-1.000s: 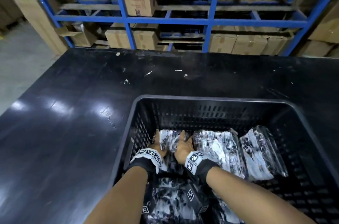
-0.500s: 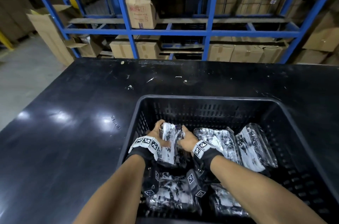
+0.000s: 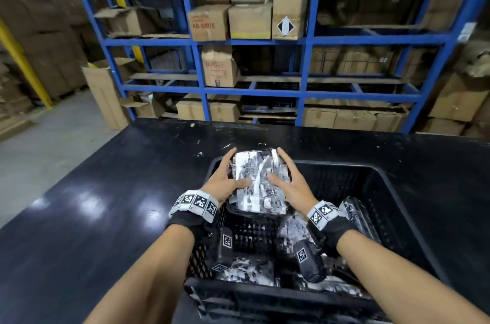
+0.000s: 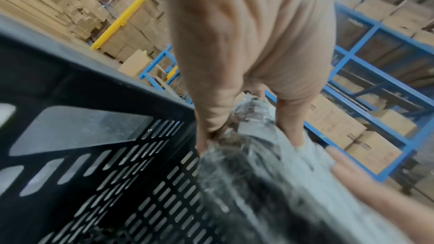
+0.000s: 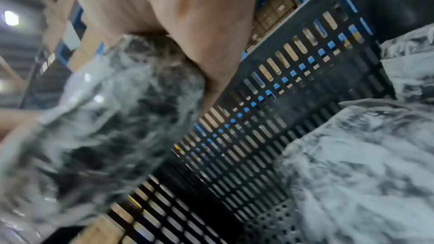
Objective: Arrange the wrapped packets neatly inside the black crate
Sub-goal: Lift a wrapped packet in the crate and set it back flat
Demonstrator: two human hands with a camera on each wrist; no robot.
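Left hand [image 3: 225,180]: I see it gripping the packet's left edge, thumb on top.
Right hand [image 3: 290,183]: grips the right edge.
Packet [image 3: 258,178]: held above the crate [image 3: 384,191].

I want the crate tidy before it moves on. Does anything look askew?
One clear-wrapped black-and-white packet is held above the black slotted plastic crate by the left hand and right hand. A packet at the right lies tilted.
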